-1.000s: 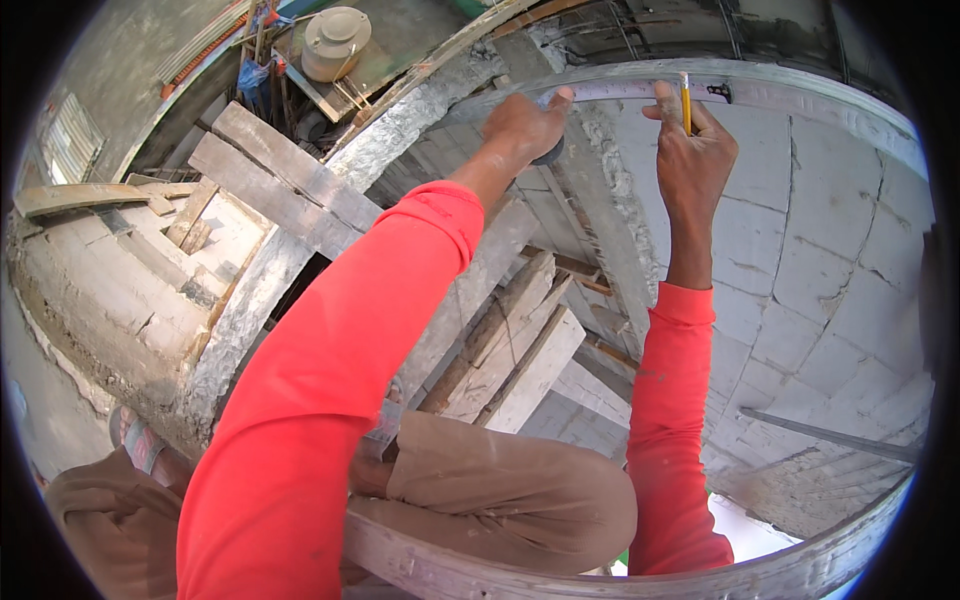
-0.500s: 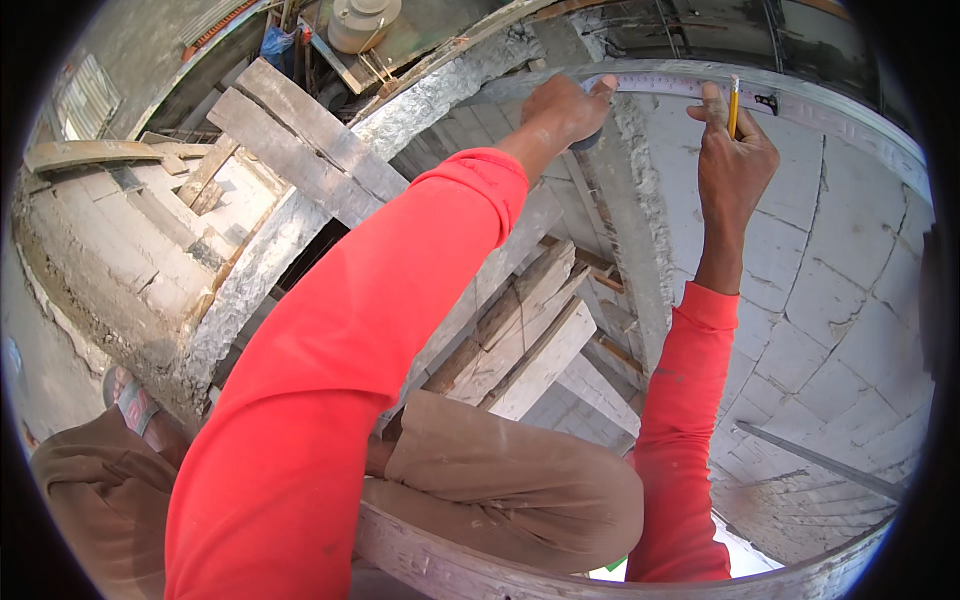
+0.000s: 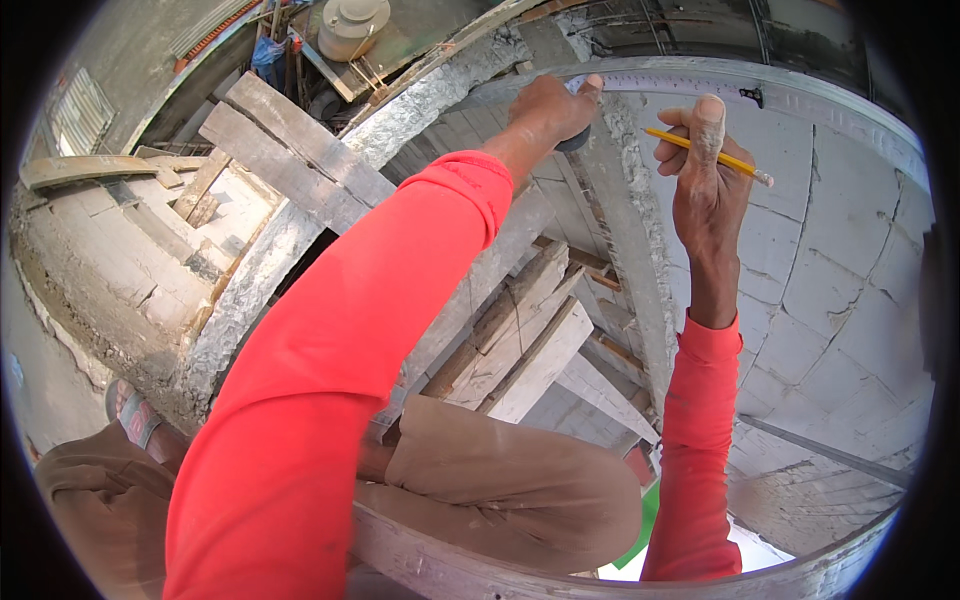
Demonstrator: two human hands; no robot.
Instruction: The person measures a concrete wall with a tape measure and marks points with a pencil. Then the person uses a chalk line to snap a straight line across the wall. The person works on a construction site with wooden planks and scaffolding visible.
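My left hand (image 3: 548, 108) reaches to the far metal-grey beam (image 3: 860, 110), closed around a tape measure (image 3: 574, 140) whose dark case shows only in part below the fingers. Its pale blade (image 3: 660, 84) runs out to the right along the beam, with a black end hook (image 3: 752, 97). Below the blade and apart from it, my right hand (image 3: 708, 185) holds a yellow pencil (image 3: 737, 164). The pencil lies crosswise between thumb and fingers, its eraser end to the right and its point to the left.
A block wall (image 3: 840, 250) fills the right side. Rough planks (image 3: 530, 310) lie below, between my arms. Wide boards (image 3: 290, 140) cross a rough concrete edge (image 3: 250, 280) at left. A curved grey beam (image 3: 470, 560) passes under my leg. A round tank (image 3: 352, 25) stands far off.
My right hand has drawn back from the blade toward me, and the pencil has turned from upright to crosswise. My left hand keeps its hold on the tape measure.
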